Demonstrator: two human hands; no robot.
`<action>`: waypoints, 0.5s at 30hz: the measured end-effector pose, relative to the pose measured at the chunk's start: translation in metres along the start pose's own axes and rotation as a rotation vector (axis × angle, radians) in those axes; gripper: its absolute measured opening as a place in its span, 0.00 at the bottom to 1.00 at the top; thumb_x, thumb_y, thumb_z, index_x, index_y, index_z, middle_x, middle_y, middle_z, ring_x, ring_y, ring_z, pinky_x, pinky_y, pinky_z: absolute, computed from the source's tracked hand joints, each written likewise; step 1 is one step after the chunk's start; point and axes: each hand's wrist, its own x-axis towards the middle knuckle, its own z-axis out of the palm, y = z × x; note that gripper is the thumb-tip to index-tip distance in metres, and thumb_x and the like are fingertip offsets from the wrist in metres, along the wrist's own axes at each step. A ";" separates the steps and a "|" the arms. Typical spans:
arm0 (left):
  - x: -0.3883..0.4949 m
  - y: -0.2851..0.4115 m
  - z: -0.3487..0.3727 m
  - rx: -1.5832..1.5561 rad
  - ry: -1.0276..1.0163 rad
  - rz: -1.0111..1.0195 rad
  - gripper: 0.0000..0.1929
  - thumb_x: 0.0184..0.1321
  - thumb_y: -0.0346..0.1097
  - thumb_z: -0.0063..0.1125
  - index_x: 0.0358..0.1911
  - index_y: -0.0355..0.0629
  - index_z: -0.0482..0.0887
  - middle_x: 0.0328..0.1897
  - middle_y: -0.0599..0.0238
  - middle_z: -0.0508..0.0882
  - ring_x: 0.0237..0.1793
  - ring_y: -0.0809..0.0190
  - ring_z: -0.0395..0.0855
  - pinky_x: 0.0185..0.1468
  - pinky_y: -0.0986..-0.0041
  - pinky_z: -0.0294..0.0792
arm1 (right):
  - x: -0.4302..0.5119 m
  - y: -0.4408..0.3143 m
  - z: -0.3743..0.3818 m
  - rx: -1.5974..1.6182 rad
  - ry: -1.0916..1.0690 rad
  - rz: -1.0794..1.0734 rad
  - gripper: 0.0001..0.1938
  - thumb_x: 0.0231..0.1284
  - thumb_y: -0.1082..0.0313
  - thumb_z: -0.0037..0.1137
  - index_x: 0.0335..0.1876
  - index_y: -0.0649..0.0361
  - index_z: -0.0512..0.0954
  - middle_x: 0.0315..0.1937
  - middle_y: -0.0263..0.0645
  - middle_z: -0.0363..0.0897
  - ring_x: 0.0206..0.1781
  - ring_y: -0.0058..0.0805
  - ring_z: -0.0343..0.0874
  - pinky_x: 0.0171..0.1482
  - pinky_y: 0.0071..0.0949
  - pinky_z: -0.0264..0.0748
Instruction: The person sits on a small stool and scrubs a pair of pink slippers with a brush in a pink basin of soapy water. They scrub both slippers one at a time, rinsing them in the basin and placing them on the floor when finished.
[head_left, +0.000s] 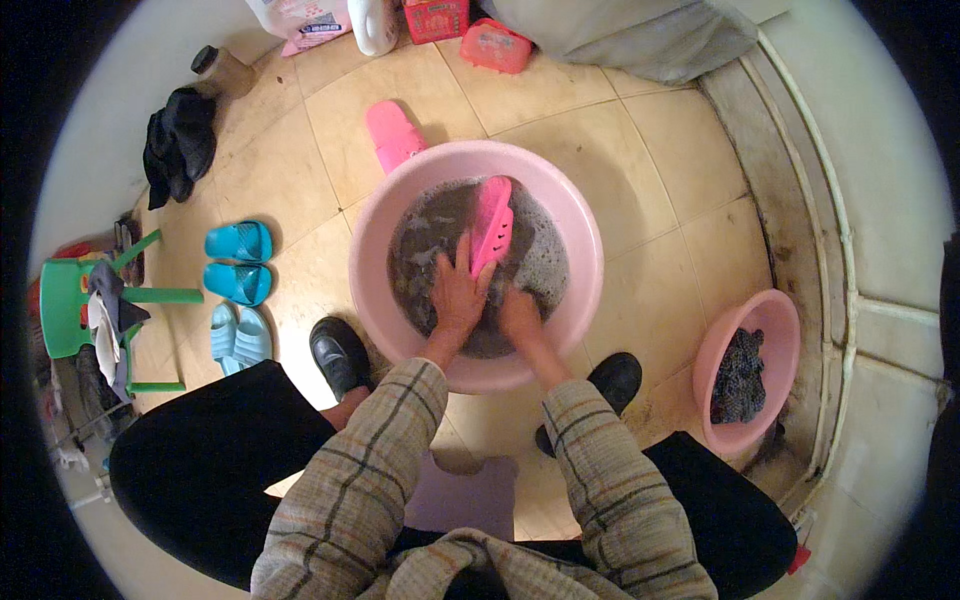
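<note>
A pink plastic basin (589, 277) stands on the floor between my feet, filled with murky grey, sudsy water (427, 225). In it a bright pink slipper (496, 217) is tilted on its side, its toe end pointing away from me and its near end in the water. My left hand (459, 296) grips the near end of this slipper, thumb on the right side. My right hand (519, 313) is partly under the water, just right of my left; its fingers and anything in them are hidden. Another pink slipper (391, 133) lies on the tiles beyond the basin, partly covered by the rim.
Turquoise slippers (238, 262) and light blue slippers (240, 334) sit on the left, near a green chair (64, 307) with cloths. A smaller pink basin (784, 337) with dark patterned cloth is at right. Bottles and a red soap box (495, 46) line the far wall.
</note>
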 end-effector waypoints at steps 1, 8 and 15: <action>0.005 -0.003 0.000 -0.097 -0.001 -0.010 0.34 0.65 0.56 0.48 0.68 0.44 0.60 0.60 0.36 0.67 0.55 0.36 0.72 0.57 0.53 0.67 | 0.000 -0.002 0.002 -0.008 0.019 0.013 0.24 0.63 0.72 0.43 0.66 0.55 0.65 0.48 0.61 0.76 0.54 0.55 0.75 0.55 0.50 0.70; 0.010 -0.025 0.012 -1.353 -0.297 -0.386 0.39 0.65 0.70 0.32 0.64 0.42 0.67 0.58 0.59 0.76 0.56 0.55 0.73 0.62 0.64 0.63 | -0.056 -0.020 -0.030 0.435 0.172 -0.372 0.24 0.63 0.72 0.48 0.66 0.54 0.67 0.58 0.51 0.74 0.59 0.45 0.75 0.60 0.31 0.69; 0.006 -0.027 -0.003 -1.799 -0.705 -0.462 0.40 0.62 0.73 0.29 0.60 0.43 0.69 0.49 0.49 0.80 0.45 0.47 0.81 0.52 0.54 0.74 | -0.106 -0.020 -0.052 0.341 -0.015 -0.293 0.19 0.66 0.71 0.45 0.62 0.54 0.71 0.52 0.46 0.79 0.51 0.43 0.80 0.53 0.32 0.73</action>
